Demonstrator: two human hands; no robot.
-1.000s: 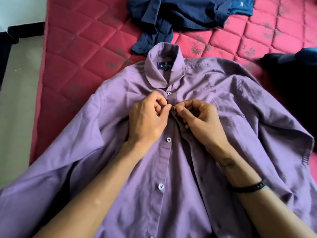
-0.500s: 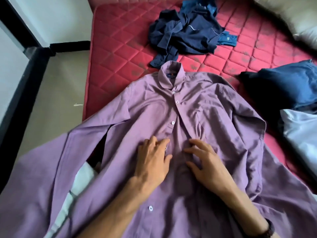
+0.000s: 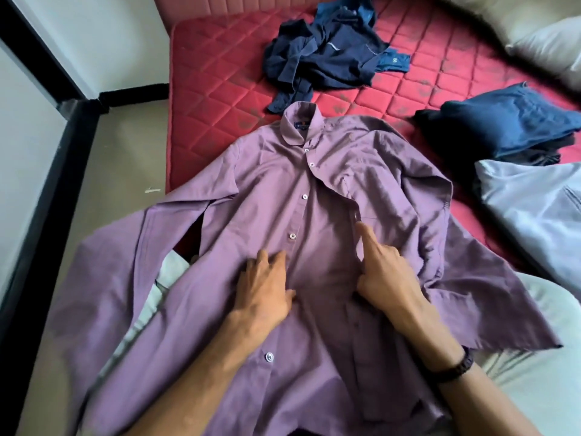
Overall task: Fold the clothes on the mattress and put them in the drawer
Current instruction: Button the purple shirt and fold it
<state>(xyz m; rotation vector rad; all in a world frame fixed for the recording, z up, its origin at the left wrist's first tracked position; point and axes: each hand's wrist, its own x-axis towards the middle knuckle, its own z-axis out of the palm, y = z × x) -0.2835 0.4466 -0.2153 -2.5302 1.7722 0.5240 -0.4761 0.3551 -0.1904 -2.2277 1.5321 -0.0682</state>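
On the red quilted mattress [image 3: 220, 99] a purple button-up shirt [image 3: 270, 190] lies face up, collar pointing away, its sleeves spread out to either side and its lower part hanging over the near edge toward the person. Both hands rest on the chest of it. The left hand [image 3: 264, 291] lies flat with fingers straight, pressing the button placket side, just below one of the white buttons [image 3: 292, 236]. The right hand [image 3: 382, 275] has its index finger stretched out along the edge of the buttonhole strip; its other fingers seem tucked at that edge, but whether they actually pinch the cloth cannot be told from this view. The shirt looks thin, light and limp, so it should crease wherever it is pushed and slide easily over the quilting; nothing about it is fragile, though the buttons make small hard lumps along the middle. It probably handles best when smoothed with flat palms first, then lifted by pinching at the shoulder seams or side edges, since a one-point hold would let it sag and bunch. A crumpled navy garment [image 3: 327, 58] lies beyond the collar, and folded dark blue clothes [image 3: 509, 124] with a pale blue cloth [image 3: 534, 202] sit to the right. No drawer is in view.
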